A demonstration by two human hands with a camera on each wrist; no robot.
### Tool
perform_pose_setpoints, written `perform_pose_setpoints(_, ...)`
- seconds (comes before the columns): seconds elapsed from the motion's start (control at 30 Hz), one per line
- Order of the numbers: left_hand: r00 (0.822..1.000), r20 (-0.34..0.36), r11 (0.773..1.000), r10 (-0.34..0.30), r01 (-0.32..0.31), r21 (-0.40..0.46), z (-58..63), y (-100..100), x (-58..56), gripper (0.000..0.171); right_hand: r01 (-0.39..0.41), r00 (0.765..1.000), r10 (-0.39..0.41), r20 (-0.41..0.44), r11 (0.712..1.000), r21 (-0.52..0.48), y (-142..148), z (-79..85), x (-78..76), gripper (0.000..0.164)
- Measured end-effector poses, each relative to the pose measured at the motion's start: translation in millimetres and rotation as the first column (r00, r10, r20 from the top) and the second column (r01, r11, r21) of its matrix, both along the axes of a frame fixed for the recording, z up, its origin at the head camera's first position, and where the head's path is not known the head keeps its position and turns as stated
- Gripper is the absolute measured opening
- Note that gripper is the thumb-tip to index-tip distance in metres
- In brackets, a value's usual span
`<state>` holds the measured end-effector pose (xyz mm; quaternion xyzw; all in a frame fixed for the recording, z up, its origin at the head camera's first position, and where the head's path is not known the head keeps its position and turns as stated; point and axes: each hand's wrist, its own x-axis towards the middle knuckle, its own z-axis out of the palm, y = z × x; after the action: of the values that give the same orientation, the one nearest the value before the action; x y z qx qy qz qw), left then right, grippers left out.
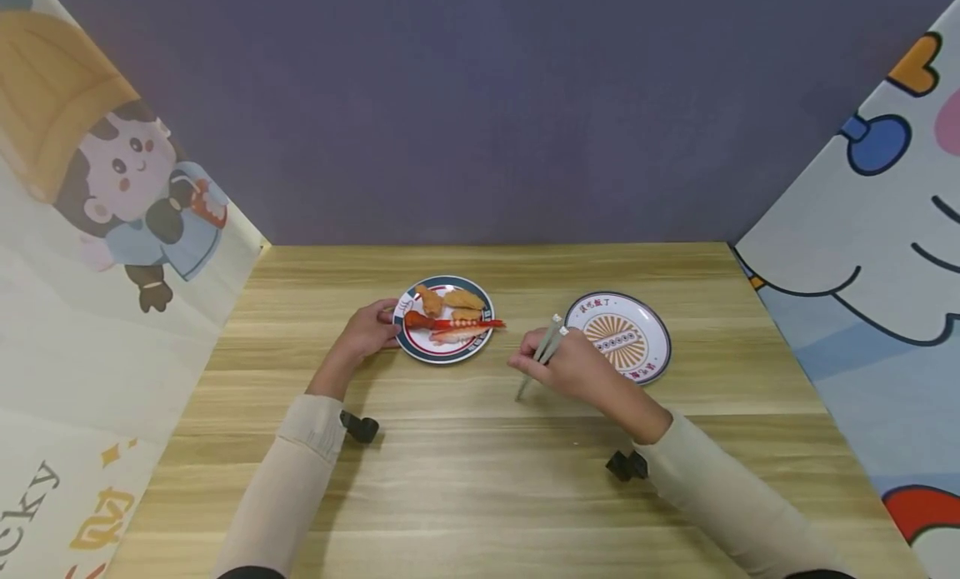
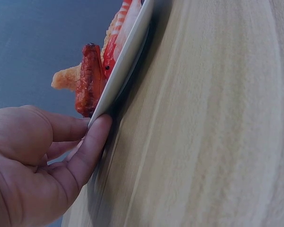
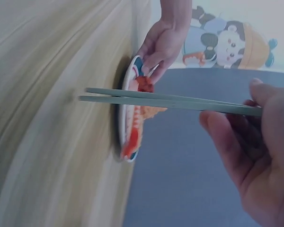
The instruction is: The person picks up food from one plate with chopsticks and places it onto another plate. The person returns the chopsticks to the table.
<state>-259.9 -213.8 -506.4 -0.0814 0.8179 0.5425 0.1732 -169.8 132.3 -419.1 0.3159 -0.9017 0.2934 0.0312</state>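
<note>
My left hand pinches the left rim of a white plate with a dark blue edge, thumb and fingers on either side in the left wrist view. On it lie golden fried pieces, a glossy reddish-brown piece and red-and-white shrimp. My right hand holds a pair of pale green chopsticks. Their tips are close together with no food between them, pointing down toward the table, right of the food plate. Behind the right hand sits a second plate with an orange sunburst print, partly covered by that hand.
Both plates are on a wood-grain table. A dark grey-blue panel rises at the back. Printed cartoon panels stand at the left and right. Small black devices are strapped at both wrists.
</note>
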Motion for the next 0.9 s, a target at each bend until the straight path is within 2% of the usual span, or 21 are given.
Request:
perform_pose_setpoints(0.13, 1.0, 0.005, 1.0, -0.003, 0.003, -0.003, 1.0, 1, 0.0, 0.06, -0.057, 0.993, 0.069, -0.098, 0.991, 0.118, -4, 3.9, 5.7, 0.029)
perform_pose_setpoints(0.23, 1.0, 0.006, 1.0, -0.002, 0.002, -0.006, 1.0, 1, -0.1, 0.06, -0.105, 0.97, 0.139, -0.199, 0.979, 0.172, -5, 1.7, 10.3, 0.03)
perform_pose_setpoints(0.27, 1.0, 0.005, 1.0, -0.001, 0.001, -0.007, 1.1, 1, -0.1, 0.06, -0.123, 0.959, 0.162, -0.233, 0.977, 0.175, -5, -0.1, 11.9, 0.03)
perform_pose_setpoints(0.4, 1.0, 0.001, 1.0, 0.0, 0.0, -0.007, 1.0, 1, 0.0, 0.06, -0.204, 0.89, 0.247, -0.384, 0.967, 0.151, -1, -9.7, 19.8, 0.029)
perform_pose_setpoints(0.53, 1.0, -0.002, 1.0, -0.002, 0.002, -0.006, -0.4, 0, -1.4, 0.061, -0.265, 0.833, 0.29, -0.47, 0.957, 0.121, 4, -16.8, 31.9, 0.038)
perform_pose_setpoints(0.67, 1.0, -0.001, 1.0, -0.005, 0.005, -0.005, -1.5, -1, -2.4, 0.061, -0.283, 0.778, 0.335, -0.531, 0.942, 0.181, 5, -19.5, 48.4, 0.039)
perform_pose_setpoints(0.77, 1.0, 0.005, 1.0, -0.008, 0.008, -0.008, -1.5, -1, -2.6, 0.06, -0.274, 0.764, 0.381, -0.521, 0.922, 0.272, 5, -25.1, 61.4, 0.03)
perform_pose_setpoints(0.9, 1.0, 0.004, 1.0, -0.012, 0.012, -0.01, -1.2, 0, -2.1, 0.06, -0.258, 0.775, 0.42, -0.473, 0.893, 0.37, 4, -40.7, 72.6, 0.024)
